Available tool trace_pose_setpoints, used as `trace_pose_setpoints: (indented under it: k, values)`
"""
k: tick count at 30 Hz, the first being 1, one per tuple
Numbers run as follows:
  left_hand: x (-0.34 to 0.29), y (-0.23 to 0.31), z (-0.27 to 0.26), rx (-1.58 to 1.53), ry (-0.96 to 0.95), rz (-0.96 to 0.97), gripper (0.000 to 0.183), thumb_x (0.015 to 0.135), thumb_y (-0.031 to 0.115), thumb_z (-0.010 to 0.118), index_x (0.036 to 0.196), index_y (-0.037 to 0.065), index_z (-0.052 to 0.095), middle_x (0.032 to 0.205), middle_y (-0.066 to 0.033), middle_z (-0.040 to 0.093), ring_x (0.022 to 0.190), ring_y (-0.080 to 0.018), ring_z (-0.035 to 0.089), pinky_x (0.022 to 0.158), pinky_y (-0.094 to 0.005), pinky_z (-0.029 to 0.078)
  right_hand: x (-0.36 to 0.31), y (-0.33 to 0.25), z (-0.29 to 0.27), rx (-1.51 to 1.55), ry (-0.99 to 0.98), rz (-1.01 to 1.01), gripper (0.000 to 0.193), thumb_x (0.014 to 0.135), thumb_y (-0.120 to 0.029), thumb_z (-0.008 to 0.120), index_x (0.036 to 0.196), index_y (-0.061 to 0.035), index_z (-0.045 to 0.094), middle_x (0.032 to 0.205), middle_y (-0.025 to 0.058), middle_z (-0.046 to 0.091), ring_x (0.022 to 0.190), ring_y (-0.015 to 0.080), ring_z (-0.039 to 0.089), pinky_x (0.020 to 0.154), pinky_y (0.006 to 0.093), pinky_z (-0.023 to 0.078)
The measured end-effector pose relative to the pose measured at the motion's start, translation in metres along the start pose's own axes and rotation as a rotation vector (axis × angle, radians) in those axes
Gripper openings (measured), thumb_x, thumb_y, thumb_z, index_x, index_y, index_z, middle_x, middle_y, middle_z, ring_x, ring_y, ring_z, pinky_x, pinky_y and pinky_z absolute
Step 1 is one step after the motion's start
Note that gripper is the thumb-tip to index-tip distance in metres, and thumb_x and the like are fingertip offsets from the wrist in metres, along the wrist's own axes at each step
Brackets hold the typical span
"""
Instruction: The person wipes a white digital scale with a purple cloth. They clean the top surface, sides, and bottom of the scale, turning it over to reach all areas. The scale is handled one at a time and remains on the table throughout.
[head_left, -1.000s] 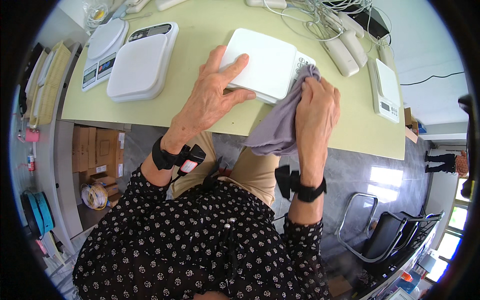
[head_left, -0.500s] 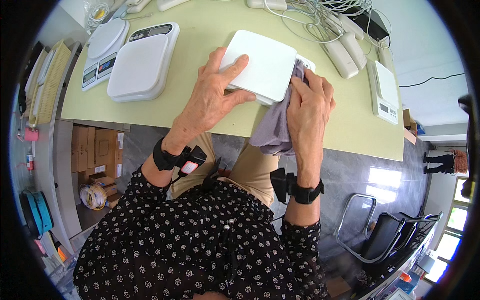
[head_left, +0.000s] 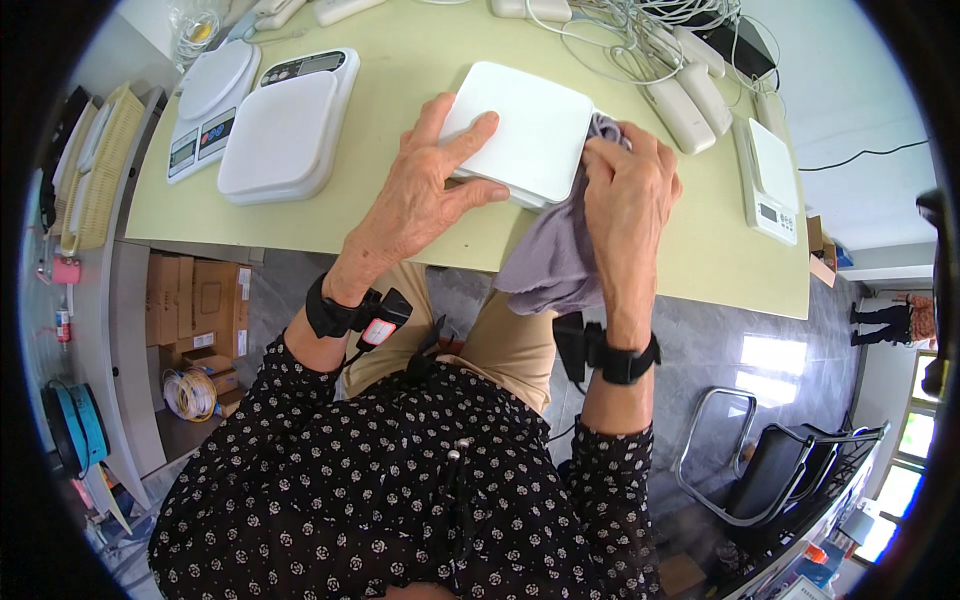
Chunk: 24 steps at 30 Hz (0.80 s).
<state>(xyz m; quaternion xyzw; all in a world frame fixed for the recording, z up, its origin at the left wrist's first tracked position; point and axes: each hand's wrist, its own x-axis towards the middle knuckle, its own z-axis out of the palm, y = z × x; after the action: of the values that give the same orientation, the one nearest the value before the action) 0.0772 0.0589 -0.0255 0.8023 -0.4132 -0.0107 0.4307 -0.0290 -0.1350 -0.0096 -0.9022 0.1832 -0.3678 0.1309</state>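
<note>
A white scale (head_left: 530,130) with a square top plate sits at upper centre of the frame, near the front edge of the pale yellow-green desk (head_left: 400,75). The left hand (head_left: 420,185) has its grip spread around the plate's left corner, index finger on top and thumb along the near edge. At the plate's right edge, the right hand (head_left: 635,190) has its grip closed on a grey-purple cloth (head_left: 550,262), bunched against the scale and hanging past the desk's front edge. Black straps circle both wrists, below patterned black sleeves. At upper left of the frame, a thick white scale (head_left: 278,135) lies beside a slimmer scale (head_left: 208,120) with a round plate; at upper right is a narrow white scale (head_left: 770,180). Between that one and the centre scale, nearer the top edge, pale oblong blocks (head_left: 685,112) lie among tangled white cables (head_left: 640,30). Cardboard boxes (head_left: 205,300) fill the space under the desk at left, and a black chair (head_left: 765,475) with a metal frame stands on the shiny grey floor (head_left: 690,345) at lower right.
</note>
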Motion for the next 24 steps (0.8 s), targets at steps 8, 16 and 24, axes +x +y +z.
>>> trace_pose_setpoints:
  k: [8,16,24]
  values:
    - [-0.001,0.002,0.006,0.108,0.062,0.030,0.074,0.081,0.031,0.087,0.146,0.008,0.060,0.151,-0.0221,0.042,0.136,-0.0395,0.048,0.112,-0.0483,0.043,-0.015,-0.014,0.000,0.123,-0.025,0.074,0.018,0.089,-0.006,0.065,0.099,-0.0012,0.078,0.125,0.0152,0.068,0.121,0.0367,0.054,0.103,0.0497,0.037]
    - [-0.004,0.009,0.014,0.158,0.101,0.043,0.075,0.084,0.033,0.084,0.147,0.005,0.056,0.146,-0.0233,0.044,0.128,-0.0420,0.050,0.109,-0.0480,0.042,-0.055,-0.037,-0.004,0.070,0.068,0.100,0.017,0.084,0.002,0.069,0.100,0.0005,0.075,0.133,0.0144,0.062,0.122,0.0375,0.052,0.108,0.0511,0.037]
    - [-0.011,0.036,0.029,0.246,0.116,-0.004,0.072,0.083,0.017,0.085,0.147,0.002,0.054,0.139,-0.0211,0.043,0.123,-0.0407,0.051,0.104,-0.0467,0.045,-0.053,-0.026,-0.003,0.203,0.181,0.229,0.009,0.084,0.003,0.073,0.093,0.0012,0.072,0.127,0.0173,0.062,0.117,0.0378,0.054,0.098,0.0469,0.048]
